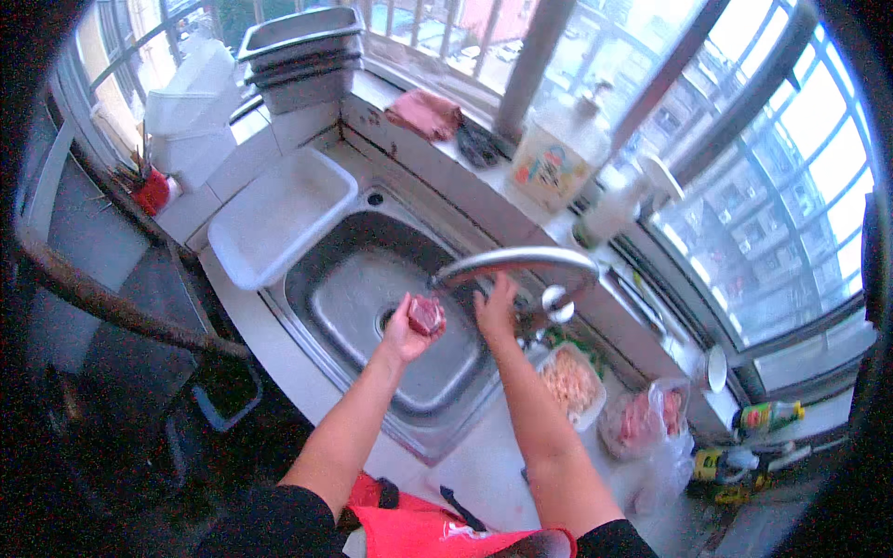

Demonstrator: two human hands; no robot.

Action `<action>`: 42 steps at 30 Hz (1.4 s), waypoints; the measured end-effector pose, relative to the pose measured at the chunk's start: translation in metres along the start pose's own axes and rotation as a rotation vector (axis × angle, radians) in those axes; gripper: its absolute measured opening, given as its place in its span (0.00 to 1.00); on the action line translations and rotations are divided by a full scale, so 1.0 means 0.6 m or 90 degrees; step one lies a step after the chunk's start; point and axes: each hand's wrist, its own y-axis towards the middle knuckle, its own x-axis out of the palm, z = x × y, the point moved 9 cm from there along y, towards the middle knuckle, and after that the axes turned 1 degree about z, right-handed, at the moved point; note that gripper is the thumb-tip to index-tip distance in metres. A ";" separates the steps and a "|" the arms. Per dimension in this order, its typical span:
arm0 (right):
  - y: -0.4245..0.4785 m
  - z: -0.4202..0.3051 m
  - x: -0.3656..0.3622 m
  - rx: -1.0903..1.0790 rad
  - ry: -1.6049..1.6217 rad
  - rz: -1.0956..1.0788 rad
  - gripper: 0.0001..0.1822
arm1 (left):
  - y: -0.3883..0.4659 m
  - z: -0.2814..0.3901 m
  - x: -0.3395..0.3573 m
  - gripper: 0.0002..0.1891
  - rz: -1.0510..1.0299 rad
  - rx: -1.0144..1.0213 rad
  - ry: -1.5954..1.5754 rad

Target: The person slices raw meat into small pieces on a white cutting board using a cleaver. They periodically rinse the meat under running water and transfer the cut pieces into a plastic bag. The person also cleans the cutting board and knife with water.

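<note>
A piece of raw red meat [426, 315] rests in my left hand [407, 336], palm up over the stainless steel sink [418, 380]. Near the sink drain, the fingers curl around the meat's side. My right hand [497, 310] is at the sink's far right rim, fingers spread beneath the curved tap spout [523, 259]. Whether its fingertips touch the tap is unclear. The spout arches over the right part of the basin, and no water can be made out.
A white plastic tub [282, 213] sits at the sink's left rim. Right of the basin are a container of pale chopped food [571, 383] and a plastic bag of meat [645, 418]. Stacked metal pans [303, 63] and a large jug [558, 157] line the windowsill.
</note>
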 end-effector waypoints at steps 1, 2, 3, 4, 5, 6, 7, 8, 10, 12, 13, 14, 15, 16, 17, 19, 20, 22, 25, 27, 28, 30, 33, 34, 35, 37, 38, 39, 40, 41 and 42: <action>0.003 0.000 0.020 0.069 -0.075 -0.066 0.31 | 0.000 0.019 -0.007 0.15 -0.011 0.006 -0.015; 0.008 -0.005 0.036 0.106 -0.155 -0.141 0.26 | 0.003 0.036 -0.013 0.14 -0.023 0.008 -0.029; 0.013 0.013 0.047 0.144 -0.189 -0.171 0.25 | 0.013 0.038 -0.009 0.14 -0.037 -0.005 -0.042; 0.014 0.038 0.060 0.185 -0.221 -0.201 0.25 | 0.010 0.043 0.003 0.12 -0.011 0.009 0.006; 0.017 0.058 0.067 0.206 -0.257 -0.219 0.24 | 0.018 0.046 0.011 0.11 0.000 0.018 0.024; 0.017 0.057 0.076 0.219 -0.286 -0.244 0.23 | 0.018 0.053 0.009 0.11 0.016 0.032 0.041; 0.019 0.051 0.082 0.210 -0.318 -0.259 0.24 | 0.019 0.058 0.004 0.10 0.033 0.045 0.058; 0.019 0.039 0.091 0.147 -0.388 -0.312 0.23 | 0.033 0.062 -0.009 0.13 0.009 0.044 0.047; 0.023 0.076 0.080 0.204 -0.313 -0.231 0.21 | 0.040 0.057 0.007 0.12 0.029 0.091 0.052; 0.027 0.024 0.069 0.027 -0.248 -0.160 0.19 | 0.043 0.060 0.000 0.10 0.032 0.112 0.026; 0.019 -0.016 0.056 -0.012 -0.255 -0.131 0.20 | 0.052 0.062 -0.011 0.10 0.017 0.101 -0.001; 0.003 -0.061 0.049 -0.082 -0.175 -0.090 0.20 | 0.060 0.064 -0.015 0.10 0.004 0.091 -0.027; -0.013 -0.100 0.043 -0.151 -0.097 -0.048 0.19 | 0.059 0.065 -0.008 0.11 0.006 0.103 -0.068; -0.021 -0.113 0.055 -0.137 0.021 -0.077 0.19 | 0.056 0.058 0.007 0.12 0.008 0.109 -0.107; -0.030 -0.128 0.069 -0.123 0.141 -0.106 0.19 | 0.055 0.054 0.017 0.13 0.010 0.115 -0.148; -0.043 -0.130 0.098 0.087 0.535 -0.138 0.22 | 0.057 0.061 0.027 0.15 -0.005 0.126 -0.062; -0.045 -0.131 0.100 0.113 0.534 -0.121 0.22 | 0.057 0.066 0.030 0.16 -0.011 0.133 -0.019; -0.044 -0.172 0.070 0.073 0.509 -0.081 0.24 | 0.040 0.061 0.037 0.19 0.048 0.129 0.064; -0.024 -0.187 0.074 -0.085 0.293 -0.082 0.25 | 0.033 0.059 0.045 0.24 0.041 0.121 0.236; -0.028 -0.169 0.090 0.008 0.392 -0.158 0.23 | 0.028 0.067 0.056 0.26 0.028 0.147 0.393; -0.027 -0.165 0.092 -0.012 0.349 -0.179 0.23 | 0.019 0.049 0.046 0.26 0.108 0.056 0.399; -0.041 -0.163 0.098 -0.019 0.357 -0.194 0.20 | 0.024 0.043 0.052 0.24 0.033 0.050 0.299; -0.055 -0.168 0.100 0.008 0.435 -0.258 0.19 | 0.026 0.044 0.058 0.20 -0.039 0.066 0.186; -0.051 -0.157 0.104 0.066 0.485 -0.238 0.18 | 0.025 0.050 0.061 0.19 -0.036 0.087 0.173; -0.046 -0.152 0.102 0.117 0.546 -0.228 0.18 | 0.025 0.055 0.063 0.18 -0.033 0.107 0.161; -0.042 -0.159 0.101 0.226 0.671 -0.212 0.18 | 0.031 0.059 0.046 0.15 0.026 0.123 0.045; -0.041 -0.175 0.100 0.268 0.799 -0.199 0.18 | 0.036 0.062 0.036 0.14 0.057 0.133 -0.013; -0.039 -0.186 0.106 0.288 0.867 -0.217 0.18 | 0.042 0.065 0.024 0.13 0.085 0.140 -0.069; -0.039 -0.196 0.111 0.308 0.935 -0.235 0.18 | 0.046 0.065 0.012 0.13 0.099 0.120 -0.130; -0.039 -0.207 0.116 0.329 1.003 -0.254 0.18 | 0.047 0.068 0.002 0.12 0.107 0.132 -0.138; -0.039 -0.210 0.116 0.352 0.994 -0.275 0.17 | 0.041 0.066 0.012 0.12 0.113 0.137 -0.145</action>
